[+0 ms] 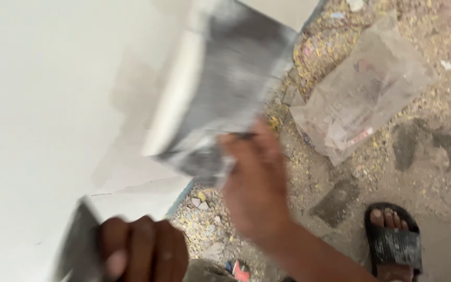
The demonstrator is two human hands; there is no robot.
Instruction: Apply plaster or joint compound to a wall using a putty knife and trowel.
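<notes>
- The left hand [142, 248], nearest the camera at the bottom edge, is clenched around a small dark metal scraper [79, 245], its blade held up beside the white wall [37, 104] — within reach of the other tool.
- The right hand [254, 190] grasps the handle of a broad grey metal putty blade [225, 99], blurred, carrying a strip of white filler [176, 99] along one edge; the blade lies flat against the wall.
- Beyond lie a rubble-strewn concrete floor [434, 156], a black sandalled foot [392, 243], and a crumpled clear plastic bag [361, 91].

Wide grey putty blade [225, 99] edged with white paste, tilted against the wall; smaller blade [79, 245] lower left.
</notes>
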